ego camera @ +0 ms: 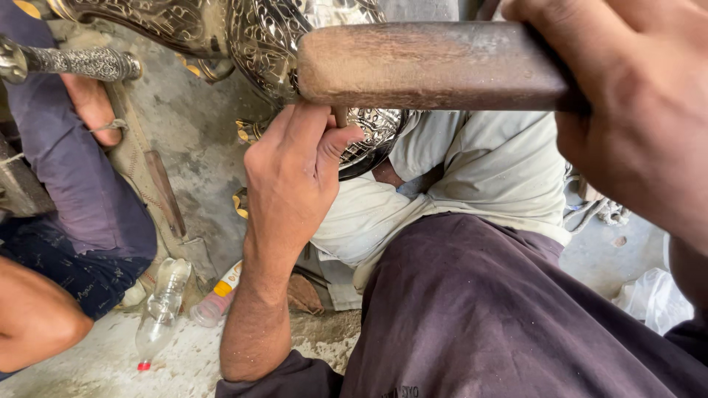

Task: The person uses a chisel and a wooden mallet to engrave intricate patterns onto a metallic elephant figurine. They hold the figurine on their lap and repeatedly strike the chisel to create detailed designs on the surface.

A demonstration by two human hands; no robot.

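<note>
My left hand (295, 173) pinches a thin metal punch (340, 116) upright against an ornate engraved silver vessel (269, 33) at the top middle. In my right hand (627, 110), at the upper right, I grip a thick wooden mallet (431, 65). The mallet lies level, and its blunt end sits just above the punch and my left fingers. The vessel rests over my lap on pale cloth (457, 184). Most of the punch is hidden by my fingers.
Another person sits at the left in dark blue clothes (66, 184), a foot (92, 107) near an engraved metal rod (74, 63). A clear plastic bottle (158, 309), a second small bottle (217, 295) and a wooden-handled tool (166, 193) lie on the concrete floor.
</note>
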